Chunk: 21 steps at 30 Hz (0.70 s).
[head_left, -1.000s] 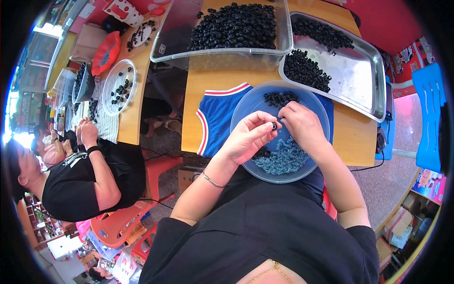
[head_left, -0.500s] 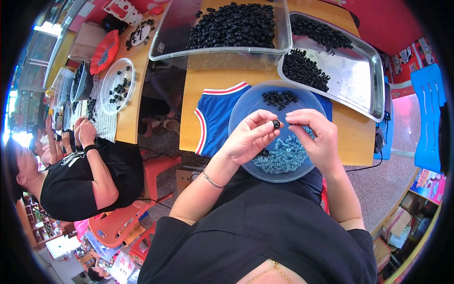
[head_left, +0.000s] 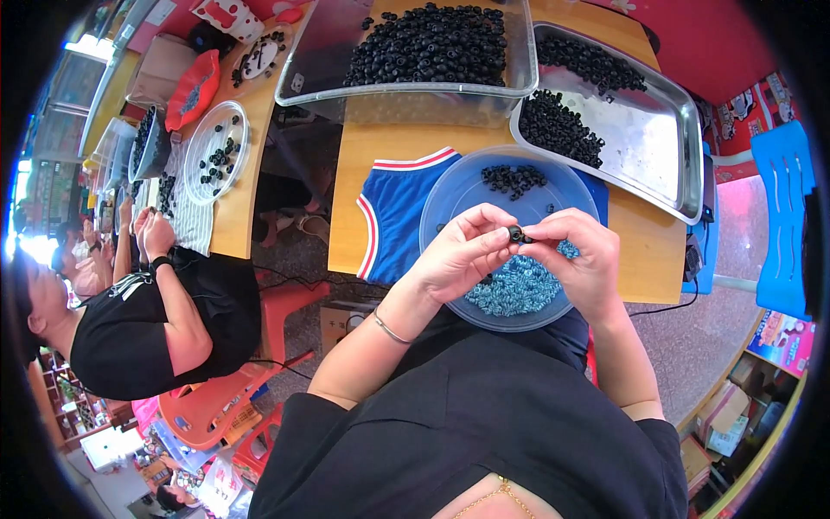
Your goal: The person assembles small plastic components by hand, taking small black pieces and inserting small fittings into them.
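Observation:
Between the thumb and fingers of my left hand [head_left: 462, 255] is a small round black part [head_left: 516, 233] with a hole in its face. My right hand [head_left: 581, 251] pinches at the other side of it, fingertips nearly meeting the left ones. A small dark piece seems to be in the right fingers, but they largely hide it. Both hands are over a round translucent bowl [head_left: 430, 203]. Inside the bowl, small black pieces [head_left: 513, 180] form a heap at the far side, and many small light-blue pieces [head_left: 514, 292] lie at the near side.
Beyond the bowl stands a transparent bin [head_left: 406, 90] of black round parts. A metal tray [head_left: 644, 160] with two black heaps is at right. Blue cloth [head_left: 393, 216] lies left of the bowl. A co-worker in black [head_left: 147, 333] sits at a left table with a plate [head_left: 194, 177].
My right hand has come left and its fingertips now meet the black part in my left hand. At left, the co-worker's hands have shifted slightly.

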Each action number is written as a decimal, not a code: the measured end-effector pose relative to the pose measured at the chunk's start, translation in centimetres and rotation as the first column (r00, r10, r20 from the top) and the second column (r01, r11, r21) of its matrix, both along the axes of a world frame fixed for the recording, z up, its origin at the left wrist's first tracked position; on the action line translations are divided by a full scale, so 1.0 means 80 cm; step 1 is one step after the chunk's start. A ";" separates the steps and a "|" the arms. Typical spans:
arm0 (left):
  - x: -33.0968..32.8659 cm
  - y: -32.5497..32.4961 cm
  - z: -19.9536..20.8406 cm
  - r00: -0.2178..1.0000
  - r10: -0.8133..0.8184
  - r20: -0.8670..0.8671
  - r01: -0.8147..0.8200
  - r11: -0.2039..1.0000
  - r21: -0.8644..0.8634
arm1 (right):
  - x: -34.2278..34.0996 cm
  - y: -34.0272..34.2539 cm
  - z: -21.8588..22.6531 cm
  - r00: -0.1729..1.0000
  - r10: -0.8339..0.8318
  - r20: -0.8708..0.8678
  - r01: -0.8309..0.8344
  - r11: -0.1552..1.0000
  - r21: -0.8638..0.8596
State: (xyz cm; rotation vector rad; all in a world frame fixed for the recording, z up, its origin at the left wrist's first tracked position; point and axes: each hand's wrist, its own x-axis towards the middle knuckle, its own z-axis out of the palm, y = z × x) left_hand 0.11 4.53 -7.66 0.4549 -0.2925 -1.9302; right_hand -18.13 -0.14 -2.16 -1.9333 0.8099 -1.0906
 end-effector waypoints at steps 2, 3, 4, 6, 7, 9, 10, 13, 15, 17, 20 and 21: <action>0.000 -0.001 0.000 1.000 -0.004 0.015 0.004 1.000 -0.004 | 0.000 0.000 0.000 1.000 0.004 -0.004 -0.004 1.000 -0.008; 0.000 -0.001 0.001 1.000 -0.004 0.015 0.004 1.000 -0.004 | 0.001 0.000 0.000 1.000 0.006 -0.019 -0.006 1.000 -0.017; -0.001 -0.001 0.001 0.999 -0.002 0.035 0.002 1.000 -0.006 | 0.001 0.000 0.000 0.999 0.007 -0.034 -0.008 1.000 -0.027; -0.001 -0.001 0.000 0.998 0.002 0.056 -0.001 1.000 -0.008 | 0.002 0.001 0.000 0.999 -0.001 -0.046 -0.001 0.999 -0.046; 0.000 -0.001 -0.001 0.997 0.003 0.071 -0.001 1.000 -0.020 | 0.002 0.001 0.000 0.998 -0.011 -0.058 0.007 0.998 -0.066; 0.000 -0.001 -0.002 0.996 0.004 0.087 -0.001 0.999 -0.032 | 0.003 0.000 0.000 0.998 -0.011 -0.069 0.006 0.997 -0.079; 0.001 -0.001 -0.002 0.996 0.000 0.094 0.003 1.000 -0.027 | 0.003 0.000 0.000 0.997 -0.012 -0.080 0.004 0.996 -0.092; 0.002 -0.001 -0.001 0.995 -0.004 0.100 0.007 0.999 -0.033 | 0.001 0.000 -0.001 0.994 -0.002 -0.105 -0.007 0.996 -0.084; 0.002 -0.001 -0.001 0.995 0.000 0.102 0.005 0.999 -0.044 | 0.001 0.001 -0.001 0.994 -0.002 -0.107 -0.008 0.996 -0.089; 0.002 -0.001 0.000 0.995 -0.003 0.103 0.008 0.999 -0.043 | 0.001 0.001 -0.002 0.994 -0.003 -0.110 -0.008 0.995 -0.095; 0.004 -0.001 0.001 0.992 0.002 0.128 0.006 0.998 -0.058 | 0.000 0.001 -0.005 0.996 0.023 -0.088 -0.028 0.998 -0.054; 0.005 -0.001 0.002 0.992 0.002 0.128 0.005 0.998 -0.058 | 0.001 0.002 -0.003 0.996 0.035 -0.077 -0.032 0.999 0.036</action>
